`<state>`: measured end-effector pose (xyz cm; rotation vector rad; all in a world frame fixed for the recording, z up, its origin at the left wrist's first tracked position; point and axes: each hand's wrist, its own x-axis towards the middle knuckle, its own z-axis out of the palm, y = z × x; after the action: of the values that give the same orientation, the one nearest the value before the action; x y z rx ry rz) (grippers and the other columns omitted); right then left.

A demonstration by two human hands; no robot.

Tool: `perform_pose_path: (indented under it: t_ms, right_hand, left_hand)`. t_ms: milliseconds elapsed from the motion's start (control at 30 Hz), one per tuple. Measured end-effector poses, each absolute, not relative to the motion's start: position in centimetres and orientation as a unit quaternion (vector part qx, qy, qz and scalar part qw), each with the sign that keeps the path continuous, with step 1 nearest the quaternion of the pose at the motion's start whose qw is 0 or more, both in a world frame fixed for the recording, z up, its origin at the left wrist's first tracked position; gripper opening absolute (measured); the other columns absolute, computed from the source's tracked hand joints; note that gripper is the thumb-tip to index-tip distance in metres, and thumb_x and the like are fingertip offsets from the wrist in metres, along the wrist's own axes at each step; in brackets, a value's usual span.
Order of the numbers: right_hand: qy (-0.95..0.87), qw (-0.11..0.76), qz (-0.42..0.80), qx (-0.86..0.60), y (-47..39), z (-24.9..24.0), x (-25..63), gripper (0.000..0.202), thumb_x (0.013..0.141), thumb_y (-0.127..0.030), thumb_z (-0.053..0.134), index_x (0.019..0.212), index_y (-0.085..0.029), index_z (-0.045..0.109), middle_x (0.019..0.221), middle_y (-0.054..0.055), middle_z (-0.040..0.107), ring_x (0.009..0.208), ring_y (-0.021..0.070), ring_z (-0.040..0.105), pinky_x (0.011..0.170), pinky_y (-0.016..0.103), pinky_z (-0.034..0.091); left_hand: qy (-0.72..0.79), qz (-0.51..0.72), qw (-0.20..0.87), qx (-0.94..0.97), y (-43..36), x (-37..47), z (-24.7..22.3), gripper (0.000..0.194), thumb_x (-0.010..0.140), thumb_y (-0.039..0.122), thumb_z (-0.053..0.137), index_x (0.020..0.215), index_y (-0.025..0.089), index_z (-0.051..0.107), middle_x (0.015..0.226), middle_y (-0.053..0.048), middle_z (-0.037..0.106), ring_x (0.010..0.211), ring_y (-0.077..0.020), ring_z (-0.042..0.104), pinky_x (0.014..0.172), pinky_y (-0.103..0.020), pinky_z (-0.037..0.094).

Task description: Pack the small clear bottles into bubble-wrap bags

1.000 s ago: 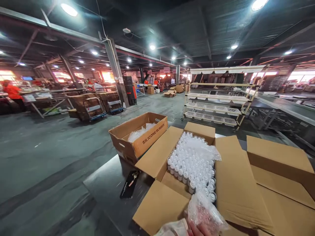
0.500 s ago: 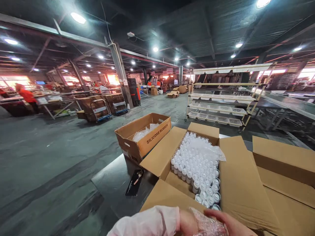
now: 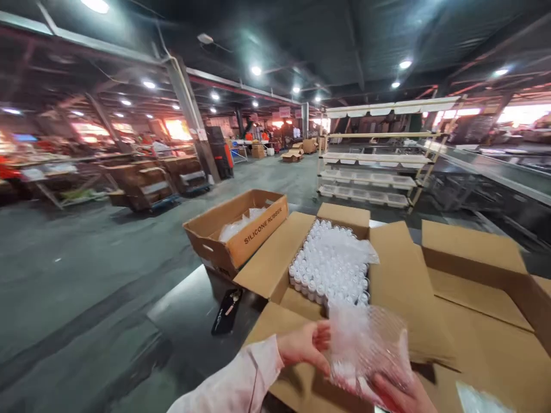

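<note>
Here, left hand pinches edge of bubble wrap, right hand grips it from below; just beyond fingertips, open box of small bottles; next move likely needs steady two-handed pull

A sheet of bubble wrap is held by both hands, left hand and right hand, over an open carton of white-capped bottles.

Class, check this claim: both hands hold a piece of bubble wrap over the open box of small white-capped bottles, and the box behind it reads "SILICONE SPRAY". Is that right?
Not quite. The head view shows the left hand and right hand holding the bubble wrap over the box of bottles, but the box behind reads "SILICONE RUBBER", not "SILICONE SPRAY".
</note>
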<state>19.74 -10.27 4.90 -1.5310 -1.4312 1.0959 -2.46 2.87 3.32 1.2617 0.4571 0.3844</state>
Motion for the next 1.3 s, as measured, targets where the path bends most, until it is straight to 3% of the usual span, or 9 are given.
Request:
perform_pose_path:
  t_ms: [133, 267, 367, 533, 667, 833, 933, 1067, 1300]
  right_hand:
    - [-0.527, 0.421, 0.369, -0.640, -10.6, 5.8, 19.8, 0.046, 0.072, -0.060, 0.060, 0.085, -0.019, 0.076, 0.100, 0.010, 0.073, 0.102, 0.0310, 0.063, 0.097, 0.043, 0.046]
    - [-0.416, 0.551, 0.372, -0.620, -12.0, 5.0, 20.9, 0.054, 0.061, -0.061, 0.073, 0.095, -0.019, 0.073, 0.109, 0.013, 0.069, 0.102, 0.0306, 0.063, 0.091, 0.044, 0.050]
    - [-0.472, 0.526, 0.476, -0.523, -12.8, 5.0, 20.3, 0.079, 0.046, -0.055, 0.084, 0.113, -0.019, 0.066, 0.113, 0.013, 0.067, 0.099, 0.0297, 0.064, 0.090, 0.043, 0.050]
    - [-0.513, 0.464, 0.440, -0.573, -13.3, 4.7, 18.6, 0.040, 0.065, -0.045, 0.075, 0.094, -0.018, 0.074, 0.103, 0.012, 0.071, 0.099, 0.0286, 0.064, 0.093, 0.043, 0.048]
    - [-0.447, 0.454, 0.448, -0.627, -13.9, 3.5, 18.4, 0.042, 0.076, -0.049, 0.062, 0.100, -0.016, 0.071, 0.102, 0.012, 0.071, 0.096, 0.0271, 0.064, 0.091, 0.046, 0.048]
    - [-0.591, 0.431, 0.330, -0.597, -14.8, 3.2, 19.0, 0.049, 0.066, -0.038, 0.075, 0.111, -0.020, 0.067, 0.122, 0.014, 0.061, 0.113, 0.0281, 0.056, 0.099, 0.043, 0.043]
    - [-0.559, 0.460, 0.315, -0.614, -15.0, 2.5, 19.4, 0.031, 0.078, -0.044, 0.064, 0.097, -0.020, 0.071, 0.103, 0.012, 0.069, 0.096, 0.0235, 0.064, 0.087, 0.038, 0.051]
    - [-0.421, 0.447, 0.398, -0.682, -15.3, 1.1, 20.2, 0.057, 0.087, -0.061, 0.036, 0.089, -0.014, 0.067, 0.071, 0.007, 0.067, 0.060, 0.0193, 0.062, 0.056, 0.034, 0.054]
    - [-0.649, 0.299, 0.223, -0.663, -17.6, 1.1, 20.5, 0.075, 0.062, -0.055, 0.074, 0.125, -0.020, 0.055, 0.119, 0.013, 0.063, 0.106, 0.0290, 0.057, 0.093, 0.041, 0.041]
  left_hand:
    - [0.248, 0.238, 0.750, 0.566, -1.1, 0.0, 1.5, 0.061, 0.053, 0.056, 0.079, 0.096, 0.013, 0.073, 0.102, -0.011, 0.071, 0.101, -0.0281, 0.061, 0.096, -0.042, 0.042]
    - [0.252, 0.189, 0.726, 0.611, -0.6, -0.1, 3.2, 0.051, 0.060, 0.058, 0.073, 0.089, 0.016, 0.076, 0.097, -0.007, 0.073, 0.097, -0.0275, 0.062, 0.092, -0.039, 0.045]
    - [0.272, 0.149, 0.740, 0.597, -0.3, -0.2, 3.3, 0.053, 0.056, 0.061, 0.072, 0.084, 0.016, 0.076, 0.088, -0.008, 0.074, 0.088, -0.0279, 0.064, 0.082, -0.038, 0.049]
    - [0.197, 0.154, 0.723, 0.644, -0.7, -0.8, 1.7, 0.045, 0.059, 0.054, 0.075, 0.085, 0.017, 0.076, 0.107, -0.012, 0.070, 0.102, -0.0293, 0.061, 0.092, -0.040, 0.045]
    - [0.184, 0.211, 0.627, 0.727, -0.7, -1.1, 0.3, 0.029, 0.062, 0.043, 0.077, 0.080, 0.020, 0.076, 0.103, -0.013, 0.069, 0.097, -0.0247, 0.062, 0.091, -0.038, 0.046]
    - [0.223, 0.219, 0.657, 0.686, -0.8, -0.6, -0.5, 0.037, 0.070, 0.051, 0.069, 0.085, 0.018, 0.076, 0.111, -0.015, 0.065, 0.107, -0.0275, 0.058, 0.097, -0.041, 0.042]
    - [0.177, 0.180, 0.693, 0.676, -0.8, -0.3, -0.1, 0.038, 0.072, 0.050, 0.068, 0.094, 0.020, 0.075, 0.120, -0.014, 0.063, 0.112, -0.0288, 0.056, 0.099, -0.043, 0.041]
    - [0.106, 0.162, 0.649, 0.736, -1.3, 0.5, 0.1, 0.036, 0.068, 0.042, 0.075, 0.099, 0.025, 0.074, 0.115, -0.012, 0.066, 0.110, -0.0286, 0.058, 0.099, -0.045, 0.042]
    - [0.294, 0.100, 0.726, 0.613, -4.3, 3.8, -1.1, 0.050, 0.072, 0.061, 0.060, 0.094, 0.018, 0.072, 0.121, -0.014, 0.058, 0.071, -0.0217, 0.063, 0.040, -0.028, 0.051]
